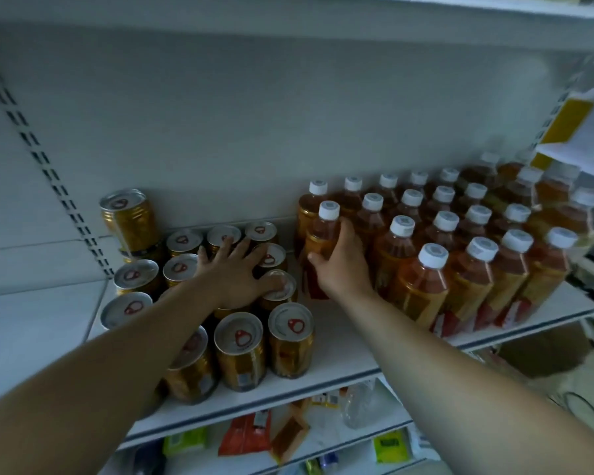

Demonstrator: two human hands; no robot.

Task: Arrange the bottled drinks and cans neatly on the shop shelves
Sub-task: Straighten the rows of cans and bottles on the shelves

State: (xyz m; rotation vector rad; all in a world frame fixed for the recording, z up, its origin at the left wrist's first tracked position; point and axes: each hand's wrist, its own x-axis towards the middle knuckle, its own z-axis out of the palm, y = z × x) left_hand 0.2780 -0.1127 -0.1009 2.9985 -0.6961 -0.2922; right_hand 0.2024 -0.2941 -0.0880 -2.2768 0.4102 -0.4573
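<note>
Several gold cans [240, 351] with silver tops and red pull tabs stand on the left of a white shelf [343, 351]. One more can [129, 219] is stacked on top at the back left. My left hand [235, 274] lies flat with spread fingers on the can tops. Rows of amber tea bottles [460, 248] with white caps fill the right of the shelf. My right hand [340, 265] grips the leftmost bottle [323, 234] around its body, at the edge of the rows.
A bare gap of shelf separates cans from bottles. The shelf above hangs close overhead. Below, lower shelves hold snack packets [246, 433] and a clear bottle [359, 404]. A yellow and white box [573, 128] sits at the upper right.
</note>
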